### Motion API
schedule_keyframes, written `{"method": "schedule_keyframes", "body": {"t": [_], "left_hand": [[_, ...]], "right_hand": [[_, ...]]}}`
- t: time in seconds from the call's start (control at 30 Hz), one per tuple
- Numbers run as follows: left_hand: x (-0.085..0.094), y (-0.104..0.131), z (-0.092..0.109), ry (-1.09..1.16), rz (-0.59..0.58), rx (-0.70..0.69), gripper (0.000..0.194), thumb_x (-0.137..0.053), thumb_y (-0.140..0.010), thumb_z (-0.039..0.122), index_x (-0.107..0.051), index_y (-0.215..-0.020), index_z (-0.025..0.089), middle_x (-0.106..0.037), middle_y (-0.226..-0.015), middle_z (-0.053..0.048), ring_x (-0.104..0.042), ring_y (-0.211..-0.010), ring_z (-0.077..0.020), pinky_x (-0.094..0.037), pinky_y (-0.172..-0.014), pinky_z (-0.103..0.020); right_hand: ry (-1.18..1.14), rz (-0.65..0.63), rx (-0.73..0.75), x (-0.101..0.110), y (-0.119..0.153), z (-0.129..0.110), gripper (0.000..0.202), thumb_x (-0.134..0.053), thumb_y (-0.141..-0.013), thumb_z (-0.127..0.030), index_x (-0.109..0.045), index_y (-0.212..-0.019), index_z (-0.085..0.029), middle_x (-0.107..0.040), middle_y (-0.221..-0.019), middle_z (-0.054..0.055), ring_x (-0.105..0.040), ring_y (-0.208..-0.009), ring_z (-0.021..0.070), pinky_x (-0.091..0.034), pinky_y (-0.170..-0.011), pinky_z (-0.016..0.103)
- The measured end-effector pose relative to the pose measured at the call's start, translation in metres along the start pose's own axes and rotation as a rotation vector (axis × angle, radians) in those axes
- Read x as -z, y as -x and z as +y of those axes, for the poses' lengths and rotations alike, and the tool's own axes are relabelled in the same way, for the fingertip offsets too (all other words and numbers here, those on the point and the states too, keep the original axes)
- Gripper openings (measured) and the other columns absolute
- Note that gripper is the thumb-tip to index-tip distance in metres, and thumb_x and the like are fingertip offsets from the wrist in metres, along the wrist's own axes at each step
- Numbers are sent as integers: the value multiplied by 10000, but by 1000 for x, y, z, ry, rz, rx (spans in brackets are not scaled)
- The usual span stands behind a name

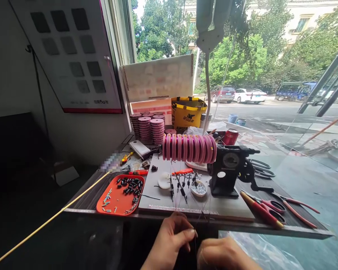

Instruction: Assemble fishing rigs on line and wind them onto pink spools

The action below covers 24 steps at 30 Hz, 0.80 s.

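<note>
At the table's front edge my left hand (176,238) pinches a thin dark line (195,240) between thumb and fingertips. Close beside it on the right, my right hand (225,253) is curled closed; whatever its fingers hold is hidden. Thin threads rise from near the hands toward a row of pink foam spools (189,148) on a black hand-cranked winder (227,170). Several small black pieces on strands (183,191) hang or lie in front of the spools, beside a small white dish of silvery beads (198,188).
An orange tray (101,200) holds black parts and small metal bits. To the right lie red-handled scissors (273,212) and pliers (301,206). Behind stand stacked pink spools (145,129), a yellow bag (187,114) and a red can (231,137). A yellow stick (50,220) crosses the left side.
</note>
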<state>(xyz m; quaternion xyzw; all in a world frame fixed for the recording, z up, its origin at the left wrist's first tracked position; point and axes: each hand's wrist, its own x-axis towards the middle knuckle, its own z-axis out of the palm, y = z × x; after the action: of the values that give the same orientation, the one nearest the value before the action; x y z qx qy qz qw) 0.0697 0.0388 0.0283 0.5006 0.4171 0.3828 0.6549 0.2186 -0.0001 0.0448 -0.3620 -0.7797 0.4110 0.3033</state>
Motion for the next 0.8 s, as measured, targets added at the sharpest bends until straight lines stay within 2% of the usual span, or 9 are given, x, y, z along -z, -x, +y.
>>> {"method": "schedule_keyframes", "body": {"t": [0.13, 0.23, 0.3, 0.37, 0.47, 0.53, 0.6, 0.7, 0.8], "left_hand": [[2, -4, 7, 95, -148, 187, 37, -598, -578, 145, -564, -585, 135, -522, -556, 22, -404, -451, -68, -294, -474, -213], [0, -5, 8, 272, -216, 339, 66, -596, -554, 133, -555, -605, 132, -534, -570, 11, -387, -462, -60, -284, -490, -209], [-2, -5, 6, 237, -182, 300, 76, -598, -566, 163, -540, -610, 141, -514, -572, 16, -371, -454, -63, -276, -479, -213], [-3, -3, 1, 1, -55, 92, 77, -591, -602, 190, -525, -589, 153, -486, -608, 14, -393, -488, -83, -290, -482, -223], [-7, 3, -8, -412, 186, -316, 116, -554, -670, 183, -515, -562, 163, -453, -688, -3, -438, -583, -115, -333, -520, -231], [-11, 8, -15, -553, 284, -507, 121, -507, -706, 151, -519, -587, 168, -440, -718, -6, -439, -575, -107, -343, -509, -220], [-14, 10, -23, -623, 340, -666, 121, -463, -719, 101, -531, -652, 176, -425, -736, -4, -447, -571, -101, -362, -501, -208], [-15, 9, -33, -715, 436, -926, 197, -435, -729, 26, -539, -768, 189, -444, -813, -20, -505, -688, -118, -416, -621, -203], [-11, 5, -37, -851, 519, -1081, 237, -459, -741, -5, -553, -860, 178, -462, -879, -48, -526, -759, -132, -433, -692, -206]], "right_hand": [[112, 98, -148, 9, 23, 18, 221, -448, -721, -278, -418, -521, -188, -408, -541, -18, -380, -482, 100, -306, -458, 201], [119, 125, -247, 16, 23, 22, 196, -453, -678, -235, -381, -503, -183, -379, -522, -30, -367, -497, 99, -312, -486, 199], [96, 84, -251, 13, 20, 26, 161, -454, -637, -196, -366, -502, -181, -369, -526, -35, -355, -494, 90, -303, -479, 191], [98, 23, -219, 3, 17, 31, 138, -457, -611, -154, -367, -510, -179, -373, -551, -37, -345, -488, 79, -289, -466, 182], [121, -3, -167, -11, 15, 28, 178, -461, -637, -126, -349, -510, -179, -349, -564, -43, -313, -460, 64, -248, -431, 179], [77, 25, -104, -11, 8, 11, 194, -467, -647, -121, -347, -506, -178, -340, -549, -48, -302, -448, 59, -233, -420, 180], [-31, 46, -26, -1, -7, -12, 168, -480, -637, -110, -394, -506, -172, -384, -542, -44, -336, -478, 65, -268, -450, 173], [-275, 139, -162, 19, -40, -37, 100, -511, -653, -151, -494, -555, -157, -430, -514, -45, -361, -473, 64, -301, -457, 168], [-450, 103, -312, 29, -72, -35, 57, -536, -611, -167, -524, -562, -141, -483, -502, -40, -388, -448, 61, -317, -439, 171]]}}
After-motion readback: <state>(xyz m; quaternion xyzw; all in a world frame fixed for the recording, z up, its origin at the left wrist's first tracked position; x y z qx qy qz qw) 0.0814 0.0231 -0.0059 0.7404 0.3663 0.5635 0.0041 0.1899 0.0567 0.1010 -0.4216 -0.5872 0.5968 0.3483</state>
